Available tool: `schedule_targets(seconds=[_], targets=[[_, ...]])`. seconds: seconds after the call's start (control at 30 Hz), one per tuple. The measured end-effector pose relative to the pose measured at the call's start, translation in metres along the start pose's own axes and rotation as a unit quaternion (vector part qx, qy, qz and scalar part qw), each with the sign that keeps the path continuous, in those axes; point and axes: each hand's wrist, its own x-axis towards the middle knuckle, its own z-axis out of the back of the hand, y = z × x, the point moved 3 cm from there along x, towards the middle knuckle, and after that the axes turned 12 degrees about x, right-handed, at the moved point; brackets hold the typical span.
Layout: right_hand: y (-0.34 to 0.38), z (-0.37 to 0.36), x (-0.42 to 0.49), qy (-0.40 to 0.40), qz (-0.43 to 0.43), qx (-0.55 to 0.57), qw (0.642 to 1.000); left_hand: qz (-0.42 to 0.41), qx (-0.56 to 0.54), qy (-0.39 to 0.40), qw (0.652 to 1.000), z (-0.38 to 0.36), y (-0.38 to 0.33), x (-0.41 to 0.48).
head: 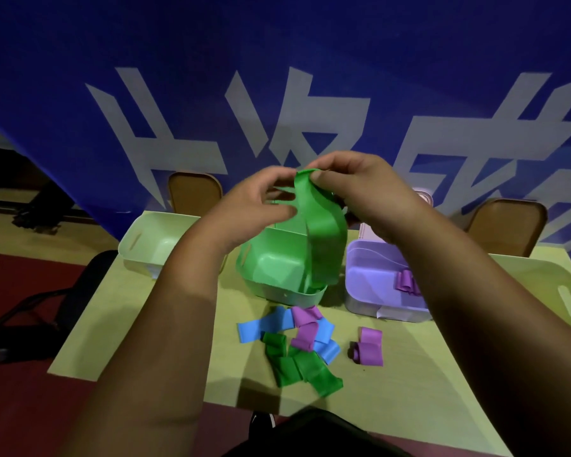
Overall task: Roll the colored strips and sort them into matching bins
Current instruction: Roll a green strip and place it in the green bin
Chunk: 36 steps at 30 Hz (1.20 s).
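Step in hand: we are starting the roll of a green strip (323, 232), held up above the green bin (277, 268).
Left hand (261, 199): fingers closed narrowly on the strip's top end, thumb below, pinching it beside the right fingertips.
Right hand (360, 189): fingers curled over the same top end, gripping it; both hands hold the one strip.
Strip: it hangs from the pinch in a long loose band, its lower end dropping into the green bin; whether the first turn is already formed we cannot tell, since the fingers cover it.
How to roll well: we judge it best to keep the top edge square, turn it tightly over the fingertips, and let the hanging length feed up without twisting.
Bins: the purple bin (376, 285) just to the right already holds a purple roll (406, 282); a pale bin (152, 239) stands to the left.
Left to do: a mixed pile (297, 344) of blue, purple and green strips lies on the table (145, 324) near the bins, with another purple strip (370, 347) apart to its right.
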Motion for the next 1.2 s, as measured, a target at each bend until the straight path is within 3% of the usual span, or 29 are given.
schedule_targets(seconds=[0.1, 0.4, 0.73, 1.2], targets=[[0.000, 0.001, 0.001, -0.001, 0.009, -0.016, 1.000, -0.024, -0.055, -0.029, 0.998, 0.006, -0.024, -0.007], [0.012, 0.009, -0.002, -0.030, 0.067, -0.100, 0.992, -0.019, 0.025, -0.166, 0.986, 0.004, -0.053, -0.002], [0.023, 0.020, -0.006, -0.101, 0.143, -0.118, 0.977, -0.030, -0.011, -0.176, 0.984, 0.018, -0.072, -0.005], [0.048, 0.019, -0.012, -0.092, 0.183, -0.012, 0.979, -0.046, -0.073, -0.201, 0.976, 0.028, -0.096, -0.008]])
